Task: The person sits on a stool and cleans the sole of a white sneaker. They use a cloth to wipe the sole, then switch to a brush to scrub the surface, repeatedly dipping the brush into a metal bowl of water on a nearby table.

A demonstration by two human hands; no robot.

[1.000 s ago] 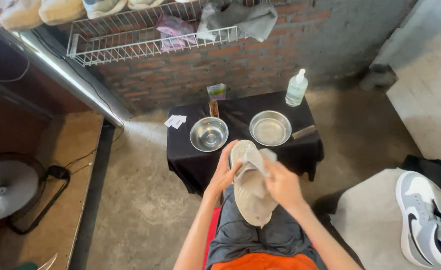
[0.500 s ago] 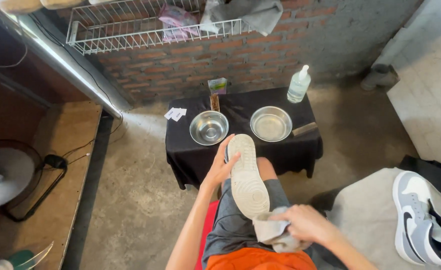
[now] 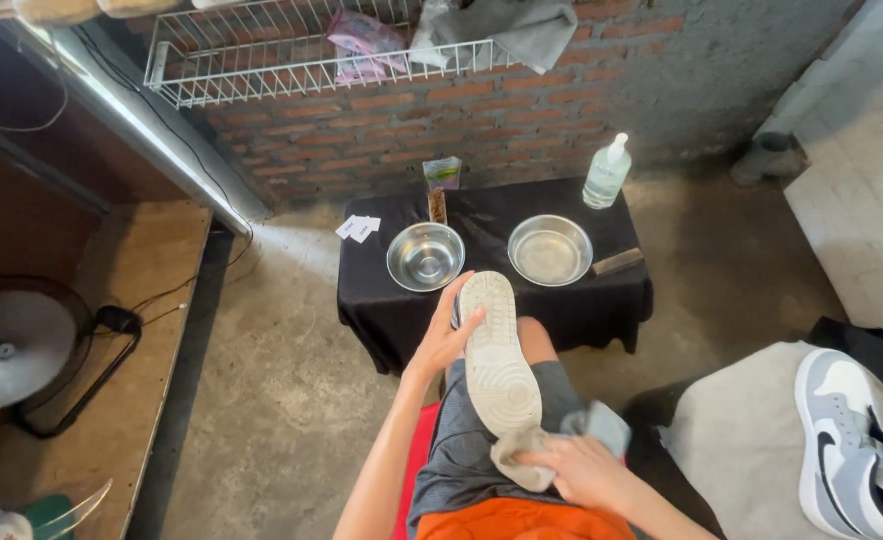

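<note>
Sole-up sneaker (image 3: 496, 355) gripped at far end by left hand (image 3: 443, 338); right hand (image 3: 583, 470) clutching grey cloth (image 3: 546, 455) against near heel. Sole mostly pale, wiping seemingly well along.

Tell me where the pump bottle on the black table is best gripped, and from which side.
Probably around the clear body of the pump bottle, below the nozzle, coming from the person's side. It stands upright at the table's far right corner, wall behind it, with the right-hand bowl in front to reach over.
</note>
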